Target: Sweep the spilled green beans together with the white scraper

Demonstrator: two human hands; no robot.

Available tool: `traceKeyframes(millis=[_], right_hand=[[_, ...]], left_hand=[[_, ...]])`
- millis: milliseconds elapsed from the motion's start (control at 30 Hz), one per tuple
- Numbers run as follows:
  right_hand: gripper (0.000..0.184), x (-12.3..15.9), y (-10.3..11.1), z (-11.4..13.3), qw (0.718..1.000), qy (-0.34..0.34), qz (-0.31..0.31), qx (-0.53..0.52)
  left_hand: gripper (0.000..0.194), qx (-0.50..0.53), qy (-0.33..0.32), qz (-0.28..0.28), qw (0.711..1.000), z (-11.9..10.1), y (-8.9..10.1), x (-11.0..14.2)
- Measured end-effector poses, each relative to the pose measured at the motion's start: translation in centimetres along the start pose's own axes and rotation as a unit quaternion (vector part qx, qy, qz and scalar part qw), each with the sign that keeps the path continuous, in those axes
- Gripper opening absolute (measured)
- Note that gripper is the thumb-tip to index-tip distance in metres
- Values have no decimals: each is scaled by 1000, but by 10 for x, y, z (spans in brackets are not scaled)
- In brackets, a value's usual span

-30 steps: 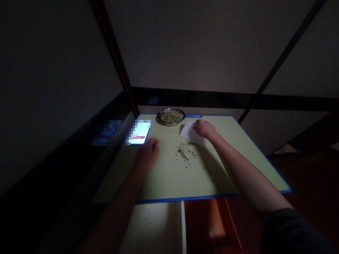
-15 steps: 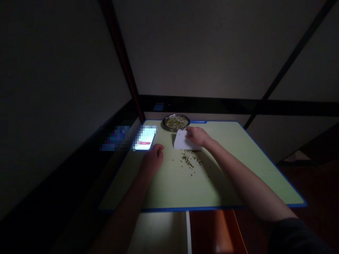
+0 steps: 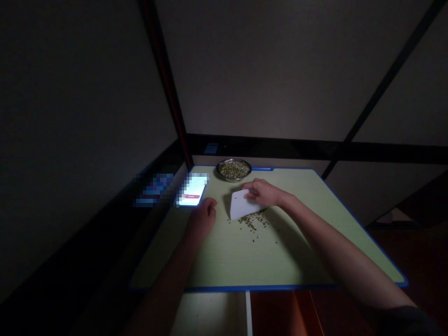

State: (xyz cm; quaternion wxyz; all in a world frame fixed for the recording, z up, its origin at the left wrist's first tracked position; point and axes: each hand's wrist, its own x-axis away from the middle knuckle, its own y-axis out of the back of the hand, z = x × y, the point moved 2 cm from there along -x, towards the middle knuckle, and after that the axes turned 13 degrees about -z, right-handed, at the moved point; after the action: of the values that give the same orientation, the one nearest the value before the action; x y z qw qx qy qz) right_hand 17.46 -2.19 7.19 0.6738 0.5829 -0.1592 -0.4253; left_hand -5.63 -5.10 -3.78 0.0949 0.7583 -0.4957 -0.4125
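My right hand grips a white plastic scraper with a small hole near one corner. The scraper is tilted, its lower edge at the far side of a scatter of small green beans, probably mung beans, on the table. My left hand rests on the tabletop left of the beans, fingers curled in and nothing seen in them. Beyond the scraper stands a round metal bowl holding more green beans. Part of the bean scatter is hidden behind the scraper.
A lit phone lies at the table's left side, close to my left hand. The pale green table has a blue rim. Walls stand close at the back and left. Below the near edge is an open drawer.
My right hand has brought the scraper nearer to me and tilted it, its left corner now lower beside the beans. My left hand stays in about the same place. The view has tipped slightly.
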Motion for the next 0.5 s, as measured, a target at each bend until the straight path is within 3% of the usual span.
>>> traceKeyframes(millis=[167,367,500], right_hand=[[16,-7,6,17,996,80,-33,-2],[13,-15,-11,40,990,133,-42,18],[15,-13,-20,41,988,153,-33,13]], left_hand=[[18,21,29,-13,999,-1,3,-3],[16,84,101,-51,990,8,3,-7],[14,115,103,-65,986,11,2,-8]])
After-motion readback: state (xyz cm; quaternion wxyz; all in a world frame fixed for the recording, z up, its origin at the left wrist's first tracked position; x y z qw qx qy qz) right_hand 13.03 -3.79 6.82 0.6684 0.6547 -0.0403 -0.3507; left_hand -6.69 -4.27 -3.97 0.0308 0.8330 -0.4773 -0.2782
